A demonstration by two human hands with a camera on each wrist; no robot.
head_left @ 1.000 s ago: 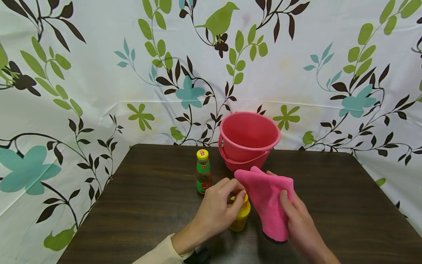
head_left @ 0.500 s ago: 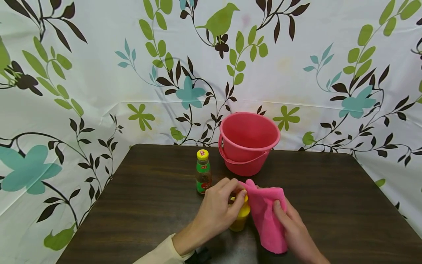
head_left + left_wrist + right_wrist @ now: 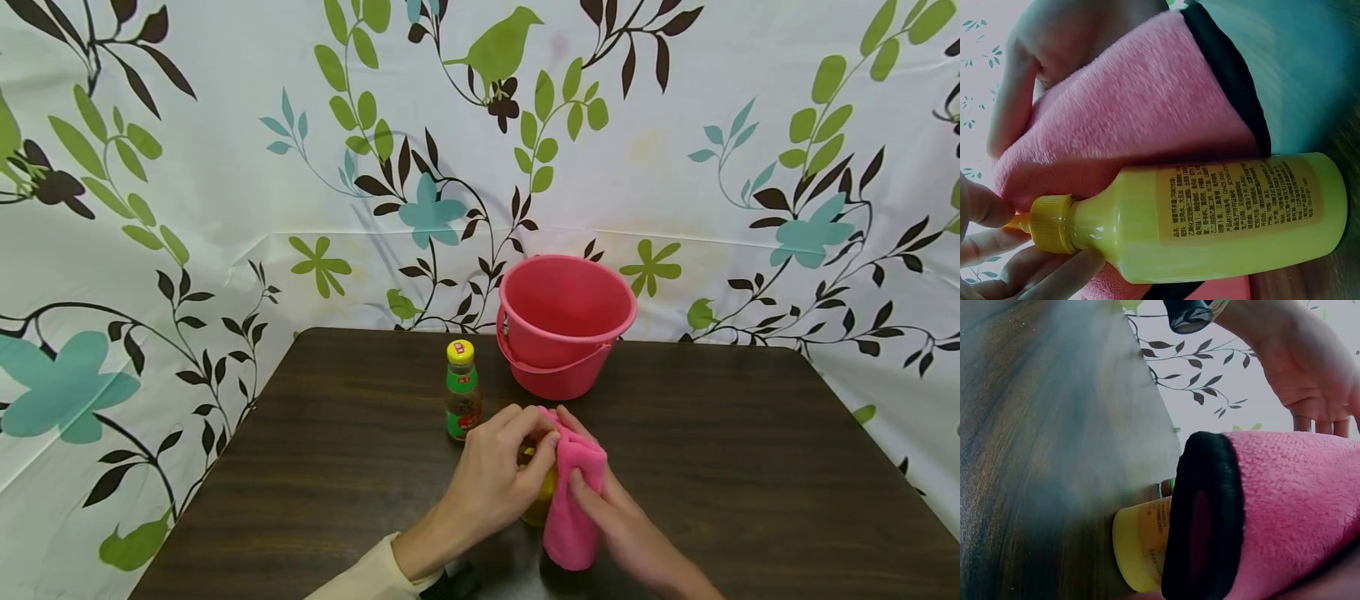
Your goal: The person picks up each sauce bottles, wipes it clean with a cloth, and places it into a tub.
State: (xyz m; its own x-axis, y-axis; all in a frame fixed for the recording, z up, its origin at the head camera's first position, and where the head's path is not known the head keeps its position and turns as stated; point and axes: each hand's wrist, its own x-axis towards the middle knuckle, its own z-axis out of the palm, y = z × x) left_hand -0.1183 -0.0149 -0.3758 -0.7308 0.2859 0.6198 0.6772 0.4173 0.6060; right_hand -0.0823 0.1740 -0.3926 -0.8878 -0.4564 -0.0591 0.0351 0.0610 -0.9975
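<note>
A yellow squeeze bottle point(image 3: 1235, 219) with a printed label stands upright on the table, partly hidden in the head view. My left hand point(image 3: 491, 467) pinches its pointed nozzle, and one finger lies at the bottle's neck just below the ribbed cap point(image 3: 1051, 224). Folded in my right hand point(image 3: 622, 517) is a pink fleecy cloth point(image 3: 573, 521) with a black edge point(image 3: 1204, 515). The thumb presses on the cloth's near side. It hangs right at the bottle's side, behind it in the left wrist view, and covers part of it in the head view.
Just beyond my left hand is a glass bottle point(image 3: 462, 392) with a yellow cap and green label. A pink bucket point(image 3: 558, 367) with its handle down stands at the back of the dark wooden table point(image 3: 337, 433). Behind hangs a leaf-patterned curtain point(image 3: 225, 167).
My right hand has brought the pink cloth leftward and nearer, up to the yellow squeeze bottle, uncovering the bucket's base. The left hand has stayed at the nozzle.
</note>
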